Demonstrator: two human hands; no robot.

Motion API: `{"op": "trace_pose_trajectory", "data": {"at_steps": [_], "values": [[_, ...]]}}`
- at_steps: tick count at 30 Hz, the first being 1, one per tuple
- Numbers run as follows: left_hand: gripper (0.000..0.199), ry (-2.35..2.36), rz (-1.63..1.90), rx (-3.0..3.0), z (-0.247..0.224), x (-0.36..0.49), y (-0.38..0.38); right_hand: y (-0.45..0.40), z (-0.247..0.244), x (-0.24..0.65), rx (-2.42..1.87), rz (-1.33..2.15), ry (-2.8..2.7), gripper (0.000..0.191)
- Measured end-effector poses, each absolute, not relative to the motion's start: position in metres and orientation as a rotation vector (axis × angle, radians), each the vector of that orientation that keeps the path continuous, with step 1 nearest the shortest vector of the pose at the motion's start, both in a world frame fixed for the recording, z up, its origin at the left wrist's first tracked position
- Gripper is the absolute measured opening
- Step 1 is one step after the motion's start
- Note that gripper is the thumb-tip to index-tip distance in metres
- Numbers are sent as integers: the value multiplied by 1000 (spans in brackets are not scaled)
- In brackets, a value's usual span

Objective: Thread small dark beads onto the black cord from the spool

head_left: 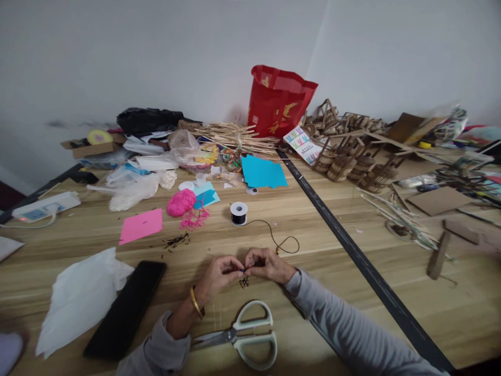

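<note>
My left hand (221, 272) and my right hand (268, 265) meet fingertip to fingertip above the table, both closed in a pinch. Between them shows a tiny dark blue piece (242, 270), too small to name surely. Just under the fingertips is a small cluster of dark beads (244, 282); whether it hangs or lies on the wood I cannot tell. Beyond the hands stands a spool of black cord (238, 213). Its cord (270, 225) loops to the right, with a small golden bead (277, 250) near my right hand. White-handled scissors (235, 337) lie closest to me.
On the left lie a black phone-like slab (125, 310), white tissue (84, 300), pink paper (141, 226) and small dark bits (177, 241). Pink yarn (181, 202) and blue paper (264, 171) lie farther back. A red bag (279, 102) and small woven baskets (340, 167) stand behind.
</note>
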State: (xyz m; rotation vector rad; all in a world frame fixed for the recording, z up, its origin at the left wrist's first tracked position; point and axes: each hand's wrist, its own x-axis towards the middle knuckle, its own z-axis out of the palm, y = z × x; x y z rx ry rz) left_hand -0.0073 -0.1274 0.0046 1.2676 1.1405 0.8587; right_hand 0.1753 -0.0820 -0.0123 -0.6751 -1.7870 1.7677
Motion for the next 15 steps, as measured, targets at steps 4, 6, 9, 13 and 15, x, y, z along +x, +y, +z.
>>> {"op": "trace_pose_trajectory", "data": {"at_steps": [4, 6, 9, 13, 15], "values": [[15, 1153, 855, 1283, 4, -7, -127, -82, -12, 175, -697, 1759, -1791, 37], [14, 1153, 855, 1296, 3, -8, -127, -82, -11, 174, -715, 1751, -1802, 37], [15, 1151, 852, 1307, 2, -8, -127, -83, -10, 174, -713, 1755, -1810, 37], [17, 1145, 859, 1299, 3, -8, -127, -83, -10, 174, -690, 1769, -1796, 36], [16, 1141, 857, 1293, 3, -8, -127, -83, -10, 174, -694, 1770, -1790, 36]]}}
